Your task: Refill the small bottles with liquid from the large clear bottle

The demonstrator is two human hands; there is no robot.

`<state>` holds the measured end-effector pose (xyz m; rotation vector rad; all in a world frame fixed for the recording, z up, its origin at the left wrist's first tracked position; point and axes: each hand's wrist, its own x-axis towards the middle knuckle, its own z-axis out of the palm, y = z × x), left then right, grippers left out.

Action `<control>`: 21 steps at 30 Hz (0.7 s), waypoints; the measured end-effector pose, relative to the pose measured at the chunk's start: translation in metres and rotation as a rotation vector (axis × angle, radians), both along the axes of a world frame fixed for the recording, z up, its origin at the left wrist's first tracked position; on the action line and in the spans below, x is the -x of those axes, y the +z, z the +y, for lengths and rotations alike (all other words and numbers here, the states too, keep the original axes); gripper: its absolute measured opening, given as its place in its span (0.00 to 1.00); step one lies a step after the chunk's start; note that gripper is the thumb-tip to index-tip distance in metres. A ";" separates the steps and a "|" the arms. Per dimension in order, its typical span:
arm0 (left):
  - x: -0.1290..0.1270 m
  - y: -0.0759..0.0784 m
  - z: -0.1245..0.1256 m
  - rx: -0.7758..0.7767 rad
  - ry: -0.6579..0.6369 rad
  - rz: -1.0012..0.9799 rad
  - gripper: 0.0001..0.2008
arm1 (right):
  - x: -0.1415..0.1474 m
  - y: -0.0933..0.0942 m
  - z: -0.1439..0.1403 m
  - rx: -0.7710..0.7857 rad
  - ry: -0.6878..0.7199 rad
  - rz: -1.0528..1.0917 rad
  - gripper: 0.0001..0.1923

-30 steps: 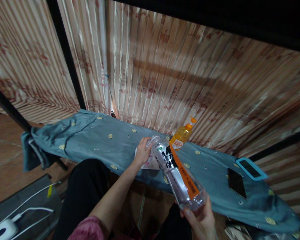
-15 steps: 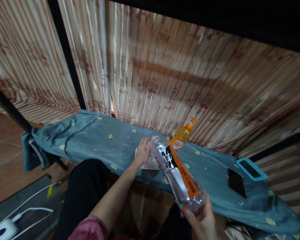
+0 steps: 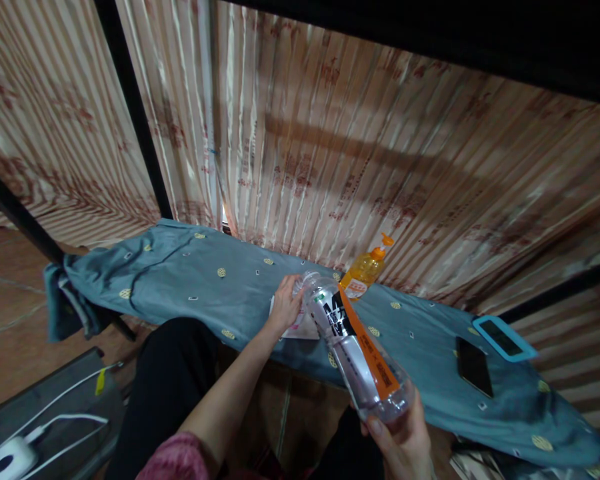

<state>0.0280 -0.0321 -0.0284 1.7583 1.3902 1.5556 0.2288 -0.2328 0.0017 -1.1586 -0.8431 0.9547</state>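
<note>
A clear plastic bottle (image 3: 353, 353) with a silver, black and orange label is held tilted between both hands, its neck up and to the left. My left hand (image 3: 286, 305) is closed around the neck; whether a cap is on it I cannot tell. Round the base at the lower right, my right hand (image 3: 403, 437) has its fingers and thumb wrapped. Partly behind my left hand lies a white packet (image 3: 305, 328) with pink marks. Just beyond the drink bottle, a yellow pump bottle (image 3: 364, 272) with an orange top stands on the cloth.
A blue-green cloth (image 3: 170, 273) with a pineapple print covers the long narrow surface ahead. On its right lie a dark phone (image 3: 474, 367) and a blue-framed tablet (image 3: 504, 339). Striped curtains (image 3: 300, 133) hang behind. At the lower left, a white charger (image 3: 7, 460) with cables rests on a dark surface.
</note>
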 end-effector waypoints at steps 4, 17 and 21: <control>0.000 0.000 0.000 -0.009 -0.008 -0.006 0.14 | -0.002 -0.002 0.000 0.000 0.003 -0.015 0.45; 0.000 -0.002 0.001 -0.020 -0.001 -0.009 0.16 | -0.006 -0.009 0.001 -0.027 0.009 -0.061 0.46; 0.000 -0.001 0.000 -0.012 -0.005 -0.005 0.16 | -0.006 -0.009 0.001 -0.032 0.008 -0.062 0.46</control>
